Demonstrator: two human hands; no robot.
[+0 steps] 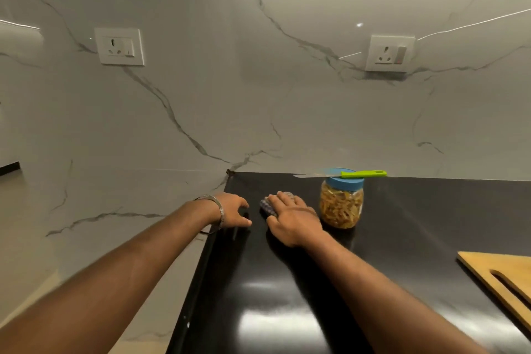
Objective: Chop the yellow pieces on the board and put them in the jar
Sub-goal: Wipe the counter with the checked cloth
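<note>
With the jar (341, 204) lidded, full of yellow pieces, knife (344, 174) on top, chopping looks finished; beside it the right hand (293, 217) presses a cloth (265, 205) flat-fingered, left hand (234, 211) relaxed, so wiping comes next.

Glossy black counter (416, 227), reflections on it. Marble-look wall (230, 80) with grey veins behind it and along its left side. Two white socket plates on the wall: one at left (119, 47), one at right (390, 53). Small blue checked cloth (265, 206) on the counter near the back left corner.
</note>
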